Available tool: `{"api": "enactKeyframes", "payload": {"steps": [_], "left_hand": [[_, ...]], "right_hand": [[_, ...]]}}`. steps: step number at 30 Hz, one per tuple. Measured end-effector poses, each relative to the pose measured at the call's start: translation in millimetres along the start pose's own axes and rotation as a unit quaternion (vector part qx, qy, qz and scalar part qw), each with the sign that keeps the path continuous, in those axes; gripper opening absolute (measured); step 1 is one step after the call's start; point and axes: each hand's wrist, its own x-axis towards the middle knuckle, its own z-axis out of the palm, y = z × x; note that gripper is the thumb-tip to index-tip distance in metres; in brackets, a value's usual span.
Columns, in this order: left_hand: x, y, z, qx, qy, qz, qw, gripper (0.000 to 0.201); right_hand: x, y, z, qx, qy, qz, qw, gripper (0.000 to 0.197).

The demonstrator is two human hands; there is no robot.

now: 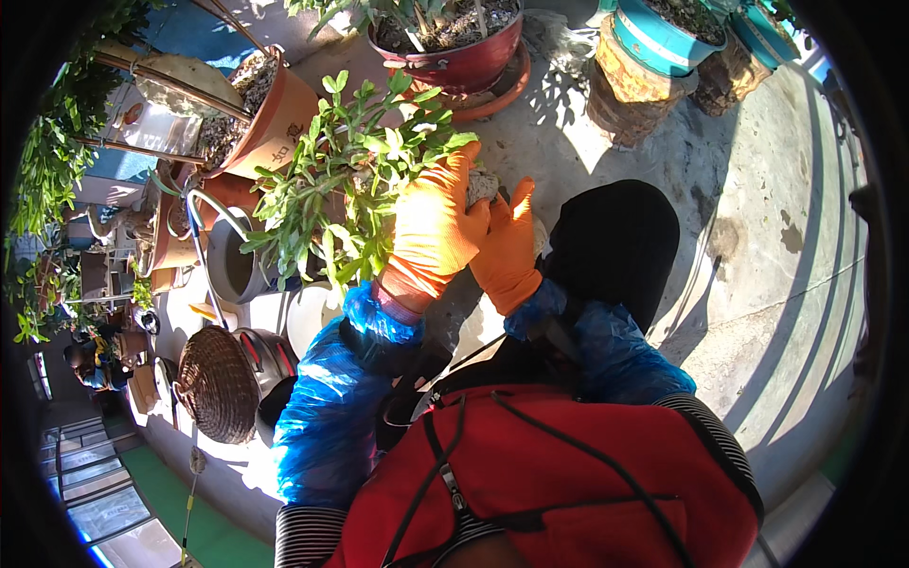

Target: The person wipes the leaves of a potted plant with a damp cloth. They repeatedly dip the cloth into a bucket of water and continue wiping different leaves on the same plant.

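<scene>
A: Nearest first. Red apron, blue plastic sleeves, orange gloves. Left hand and right hand meet at the picture's centre, thumbs almost touching.

B: What do they hold?

A: A pale, crumbly root ball, at twelve o'clock from the hands. Both grips are curled round it, fingers wrapped partway, left on its near-left flank, right under its right side. How tightly they press, I cannot tell.

B: And the plant?

A: The green leafy plant sprays out toward nine and ten o'clock from the left hand, many thin stems with small leaves.

B: Handling?

A: My judgement: the ball is moderately heavy, loose, apt to shed soil if squeezed. Stems are soft and snap easily. Best to cradle the ball from below with both palms, never lift by the foliage.

B: Beyond?

A: A black bag or pot at three o'clock, just beside the right hand. Grey bucket at nine. Farther, a terracotta pot at eleven, a dark red pot at twelve, and a teal pot at one, all on the concrete floor.
</scene>
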Motion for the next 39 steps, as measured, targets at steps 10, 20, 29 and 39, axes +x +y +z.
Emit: {"api": "enactKeyframes", "payload": {"steps": [10,20,29,39], "left_hand": [[1.8,-13.9,-11.3,0.115,0.082,-0.03,0.989,0.055],[-21.0,-17.3,0.6,-0.227,0.075,-0.087,0.967,0.057],[-51.9,-34.1,-41.5,-0.379,0.265,-0.21,0.861,0.047],[-63.7,-31.7,-32.6,-0.387,0.255,-0.21,0.861,0.048]], "right_hand": [[-0.7,-3.3,6.9,0.058,-0.043,0.021,0.997,0.078],[9.6,-3.9,-14.1,-0.045,0.06,-0.012,0.997,0.082],[56.2,5.8,-54.8,-0.057,0.152,0.11,0.98,0.095],[54.4,-1.0,-15.0,0.092,0.084,0.12,0.985,0.105]]}}
